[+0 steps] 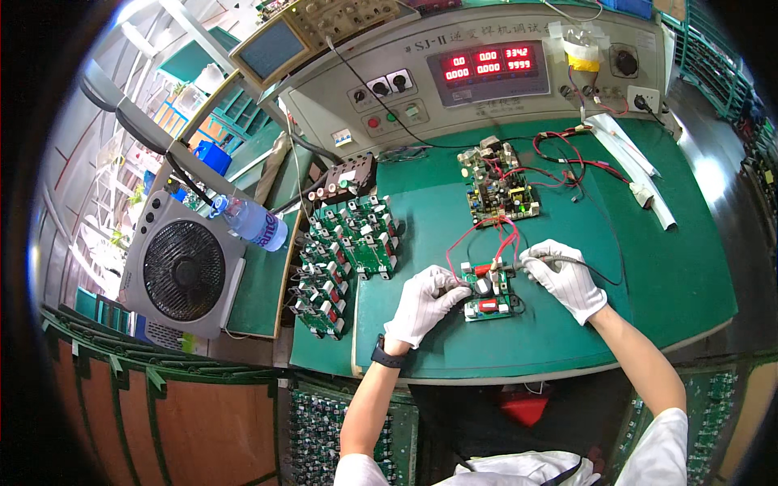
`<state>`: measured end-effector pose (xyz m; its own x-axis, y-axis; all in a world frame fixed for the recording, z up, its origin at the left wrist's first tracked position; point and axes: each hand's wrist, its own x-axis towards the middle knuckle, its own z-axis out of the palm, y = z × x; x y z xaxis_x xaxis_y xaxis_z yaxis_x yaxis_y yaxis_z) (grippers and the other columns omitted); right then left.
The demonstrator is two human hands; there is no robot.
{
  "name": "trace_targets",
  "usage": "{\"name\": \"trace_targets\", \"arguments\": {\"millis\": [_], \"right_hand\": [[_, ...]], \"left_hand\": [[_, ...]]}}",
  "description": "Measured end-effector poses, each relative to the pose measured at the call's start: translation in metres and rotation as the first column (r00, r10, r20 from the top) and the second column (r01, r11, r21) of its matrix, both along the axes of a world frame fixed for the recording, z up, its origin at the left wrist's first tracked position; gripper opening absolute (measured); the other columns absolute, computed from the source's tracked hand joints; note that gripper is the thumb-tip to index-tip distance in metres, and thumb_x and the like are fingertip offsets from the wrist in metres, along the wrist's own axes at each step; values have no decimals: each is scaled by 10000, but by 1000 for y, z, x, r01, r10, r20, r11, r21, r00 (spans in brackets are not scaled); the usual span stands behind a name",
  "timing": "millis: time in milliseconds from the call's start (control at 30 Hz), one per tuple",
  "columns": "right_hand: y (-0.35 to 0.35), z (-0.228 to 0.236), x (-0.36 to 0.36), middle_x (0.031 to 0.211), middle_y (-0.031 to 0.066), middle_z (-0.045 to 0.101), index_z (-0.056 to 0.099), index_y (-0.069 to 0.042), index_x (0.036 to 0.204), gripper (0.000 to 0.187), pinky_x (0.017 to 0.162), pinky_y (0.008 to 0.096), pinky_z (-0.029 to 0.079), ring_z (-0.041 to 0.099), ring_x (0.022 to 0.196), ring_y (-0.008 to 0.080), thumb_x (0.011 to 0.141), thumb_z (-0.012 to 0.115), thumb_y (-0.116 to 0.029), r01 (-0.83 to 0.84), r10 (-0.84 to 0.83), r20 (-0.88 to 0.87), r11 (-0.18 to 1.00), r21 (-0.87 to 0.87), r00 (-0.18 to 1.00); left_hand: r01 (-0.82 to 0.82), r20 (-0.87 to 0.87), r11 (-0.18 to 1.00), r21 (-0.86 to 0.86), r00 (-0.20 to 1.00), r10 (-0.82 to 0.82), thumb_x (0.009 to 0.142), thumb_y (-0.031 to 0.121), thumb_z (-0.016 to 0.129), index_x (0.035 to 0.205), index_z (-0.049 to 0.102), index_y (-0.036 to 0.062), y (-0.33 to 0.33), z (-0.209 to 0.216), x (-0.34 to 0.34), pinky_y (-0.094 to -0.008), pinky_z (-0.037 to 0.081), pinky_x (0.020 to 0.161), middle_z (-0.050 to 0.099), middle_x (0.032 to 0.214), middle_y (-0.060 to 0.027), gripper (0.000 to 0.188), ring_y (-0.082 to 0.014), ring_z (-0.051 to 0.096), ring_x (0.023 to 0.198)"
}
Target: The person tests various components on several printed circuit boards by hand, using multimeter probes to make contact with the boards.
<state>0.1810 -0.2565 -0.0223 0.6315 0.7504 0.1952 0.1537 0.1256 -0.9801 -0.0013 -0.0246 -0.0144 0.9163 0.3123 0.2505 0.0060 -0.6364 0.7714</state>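
Observation:
A small green circuit board [494, 307] with red and white parts lies on the green bench mat in front of me. Gloved in white, my left hand [425, 304] is closed in a pinch at the board's left edge; what its fingertips grip is hidden. My right hand [567, 281], also gloved, pinches a slim test probe [520, 264] by the board's upper right corner. A dark cable [579, 261] trails from that hand and loops to the right. Red wires [509, 235] run from the board up to a larger populated circuit board [501, 190] behind it.
Several similar boards [373, 243] stand stacked to the left. Behind the bench is a test console [421, 105] with a lit red display [489, 67]; an oscilloscope [279, 44] sits on top. A fan [185, 271] and a water bottle [255, 224] are farther left. White strips [636, 166] lie back right.

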Motion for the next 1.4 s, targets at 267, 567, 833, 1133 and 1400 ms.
{"name": "trace_targets", "arguments": {"millis": [267, 567, 833, 1133, 1400], "right_hand": [[0, -1, 0, 934, 83, 762, 698, 18, 1049, 105, 731, 261, 564, 684, 802, 97, 980, 684, -60, 14, -14, -9, 1000, -6, 1000], [1, 1, 4, 844, 15, 670, 666, -23, 1056, 174, 663, 243, 506, 607, 729, 66, 1050, 641, -195, 68, -61, 103, 996, -60, 993], [-2, 12, 2, 848, 63, 708, 660, -17, 1010, 272, 609, 251, 524, 638, 705, 92, 1041, 638, -287, 21, -36, -152, 994, -103, 988], [-2, -1, 5, 894, 62, 757, 674, 2, 1010, 277, 616, 250, 524, 653, 684, 90, 1036, 670, -274, -163, 165, 13, 980, -112, 986], [2, 6, 5, 897, 121, 711, 715, -11, 1004, 209, 626, 334, 539, 701, 755, 196, 1036, 638, -203, -86, 112, 158, 983, -162, 981]], "left_hand": [[-15, -14, 1000, -20, 1000, 14, 876, 157, 842, 868, 709, 7, -1, 2, 1, -297, 482, 629, 624, 796, -58, 201, -134, 558, 678], [-70, -17, 997, 44, 997, 70, 856, 115, 861, 766, 586, 6, 3, -7, 1, -298, 484, 661, 575, 742, -62, 309, -135, 512, 673], [-17, -49, 994, -112, 999, 11, 910, 91, 822, 939, 659, 2, 1, -6, 1, -222, 484, 714, 659, 837, 24, 188, -43, 555, 770], [-5, -19, 997, -78, 1000, 3, 910, 87, 816, 899, 657, -6, -2, -3, 1, -227, 486, 714, 664, 849, -3, 185, -53, 573, 782], [27, 121, 1000, -5, 992, -26, 848, 100, 851, 829, 688, 5, -1, -1, 4, -320, 520, 672, 666, 819, -108, 189, -208, 631, 723]]}}
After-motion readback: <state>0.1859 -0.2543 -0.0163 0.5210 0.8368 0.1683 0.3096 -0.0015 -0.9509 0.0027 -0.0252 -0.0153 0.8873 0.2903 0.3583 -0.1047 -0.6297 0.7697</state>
